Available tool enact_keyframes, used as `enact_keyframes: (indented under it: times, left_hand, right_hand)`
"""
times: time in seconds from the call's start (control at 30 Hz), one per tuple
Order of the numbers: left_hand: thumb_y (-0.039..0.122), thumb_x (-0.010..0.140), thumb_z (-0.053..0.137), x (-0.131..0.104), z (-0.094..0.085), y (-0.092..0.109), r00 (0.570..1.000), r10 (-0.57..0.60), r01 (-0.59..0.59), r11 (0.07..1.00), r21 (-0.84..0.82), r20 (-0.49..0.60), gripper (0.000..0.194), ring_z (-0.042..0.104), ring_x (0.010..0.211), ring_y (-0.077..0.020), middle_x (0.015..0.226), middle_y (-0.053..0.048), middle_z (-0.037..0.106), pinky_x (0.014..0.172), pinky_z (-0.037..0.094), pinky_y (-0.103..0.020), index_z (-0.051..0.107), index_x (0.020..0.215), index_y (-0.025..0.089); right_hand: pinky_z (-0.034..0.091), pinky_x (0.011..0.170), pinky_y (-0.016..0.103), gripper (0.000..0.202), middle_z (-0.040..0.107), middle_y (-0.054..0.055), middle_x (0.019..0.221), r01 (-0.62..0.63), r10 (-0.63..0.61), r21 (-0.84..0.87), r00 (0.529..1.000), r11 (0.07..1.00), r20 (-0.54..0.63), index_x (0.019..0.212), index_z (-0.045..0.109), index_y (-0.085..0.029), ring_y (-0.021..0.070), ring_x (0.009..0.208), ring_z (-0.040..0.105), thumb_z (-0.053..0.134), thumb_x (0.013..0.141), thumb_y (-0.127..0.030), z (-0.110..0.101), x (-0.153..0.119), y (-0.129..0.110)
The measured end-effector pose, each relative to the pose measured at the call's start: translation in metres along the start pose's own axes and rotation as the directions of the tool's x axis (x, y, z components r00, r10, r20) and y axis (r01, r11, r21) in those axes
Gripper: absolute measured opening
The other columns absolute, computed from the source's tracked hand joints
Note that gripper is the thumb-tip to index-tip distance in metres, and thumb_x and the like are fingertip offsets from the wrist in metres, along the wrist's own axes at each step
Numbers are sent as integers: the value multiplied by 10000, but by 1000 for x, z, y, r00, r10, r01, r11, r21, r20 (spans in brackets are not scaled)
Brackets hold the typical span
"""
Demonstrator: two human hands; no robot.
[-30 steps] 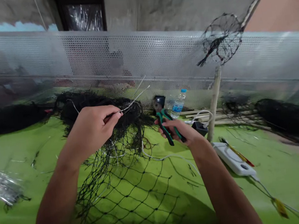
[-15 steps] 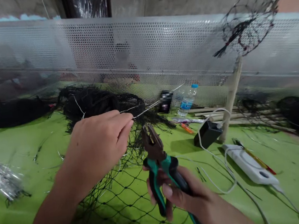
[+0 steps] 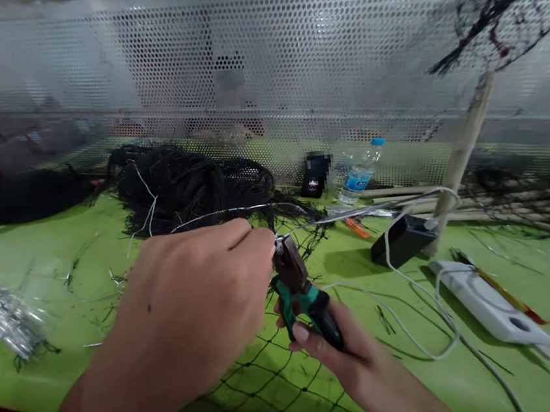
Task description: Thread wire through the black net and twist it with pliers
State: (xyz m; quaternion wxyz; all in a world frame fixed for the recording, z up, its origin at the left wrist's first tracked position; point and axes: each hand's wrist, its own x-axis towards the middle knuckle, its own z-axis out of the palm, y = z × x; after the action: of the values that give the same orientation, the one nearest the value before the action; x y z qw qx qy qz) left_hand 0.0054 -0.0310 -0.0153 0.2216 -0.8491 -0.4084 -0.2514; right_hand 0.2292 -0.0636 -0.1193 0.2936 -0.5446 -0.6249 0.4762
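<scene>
My right hand grips combination pliers with black and green handles. Their jaws meet a thin silvery wire right at the fingertips of my left hand. That hand is closed in a pinch on the wire, its fingers mostly hidden behind its back. From the pinch, wire loops up over a dark bundle and a strand stretches right. Black netting with wide meshes hangs below both hands, over the green table cover. A heap of black cord or netting lies just behind.
A bundle of short silvery wires lies at left. To the right are a black adapter, a white power strip and loose cables. A phone and a water bottle stand by the perforated metal panel. A wooden post rises at right.
The pliers have come up against the wire at my left fingertips, their jaws closer together. My left hand has shifted right, the wire now curves, and the view has tilted down.
</scene>
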Motion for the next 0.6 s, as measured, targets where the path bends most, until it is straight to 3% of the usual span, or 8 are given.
enact_keyframes:
  times: [0.17,0.33,0.47,0.6]
  left_hand:
    - [72,875,554,-1,0,6,999,30,-28,998,64,-23,234,458,499,-158,600,30,434,479,255,-351,504,713,234]
    - [41,861,548,-5,8,4,991,130,-127,987,97,-23,191,529,537,-168,662,13,547,466,334,-358,637,820,205]
    - [44,884,577,-3,20,-6,969,249,-247,963,110,-2,205,506,533,-165,625,25,491,463,380,-361,635,768,202]
    - [51,904,597,2,33,-16,956,290,-288,956,62,-35,166,539,562,-171,677,14,565,481,419,-373,677,838,181]
  right_hand:
    - [588,893,442,639,735,60,1017,-32,32,-1,999,999,-33,1391,639,-295,284,950,682,597,909,-711,-1,-7,2]
    - [596,897,445,611,759,61,1052,-12,11,-75,1000,997,-13,1408,637,-338,307,976,696,631,901,-679,-11,-13,8]
    - [619,826,432,592,770,54,1048,-124,123,-23,992,992,-39,1372,663,-367,313,945,706,701,861,-662,-13,-19,0]
    - [620,824,443,605,767,61,1094,-202,204,43,977,978,-65,1374,663,-355,300,909,710,687,866,-682,-11,-17,-7]
